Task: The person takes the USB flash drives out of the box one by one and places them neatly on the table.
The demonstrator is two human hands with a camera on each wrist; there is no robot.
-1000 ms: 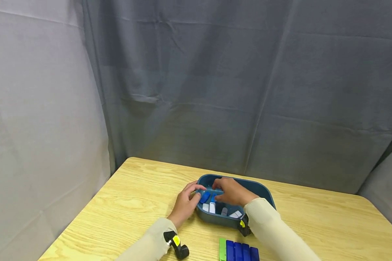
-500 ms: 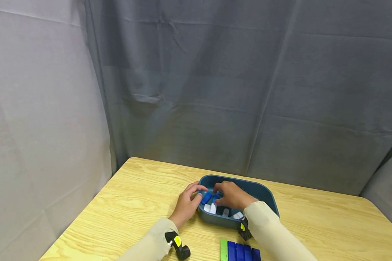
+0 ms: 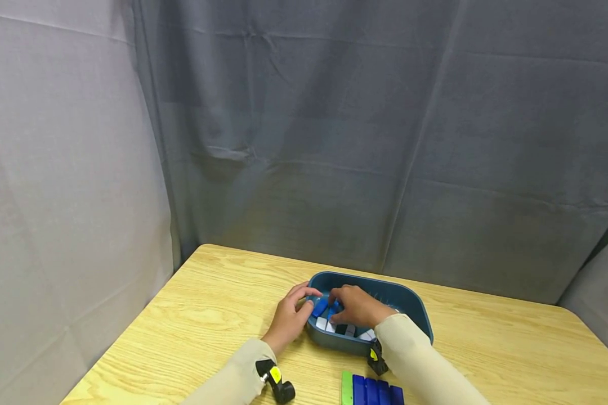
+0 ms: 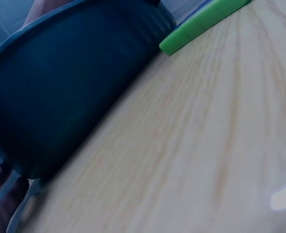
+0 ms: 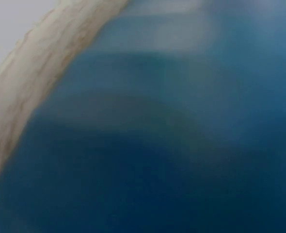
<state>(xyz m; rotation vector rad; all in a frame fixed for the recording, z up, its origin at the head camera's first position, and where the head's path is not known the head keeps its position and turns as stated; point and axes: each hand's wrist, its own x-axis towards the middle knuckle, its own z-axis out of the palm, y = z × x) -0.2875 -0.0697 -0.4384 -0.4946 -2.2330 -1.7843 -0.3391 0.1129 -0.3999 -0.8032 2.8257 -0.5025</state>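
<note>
A dark blue plastic bin [image 3: 342, 342] stands on the table, also large in the left wrist view. My left hand [image 3: 290, 318] holds its left end, thumb and index finger at the rim. Beyond the bin's edge in the left wrist view, several left fingertips [image 4: 9, 199] show. My right hand [image 3: 360, 307] reaches down into the bin, fingers bent over a small blue piece [image 3: 333, 307]; whether it pinches the piece is hidden. Beside that lie another blue piece [image 3: 320, 307] and a white piece [image 3: 321, 323]. The right wrist view is a blue blur.
More white and grey pieces [image 3: 367, 335] lie along the bin's near side. In front of the bin is a green strip [image 3: 347, 388] with a row of blue blocks [image 3: 372, 391] next to it. A grey curtain [image 3: 304, 140] hangs behind the wooden table [image 3: 233, 292].
My right hand has lowered slightly in the bin, its thumb now partly covering a white piece. The left hand stays at the rim. The whole scene has shifted slightly to the right.
</note>
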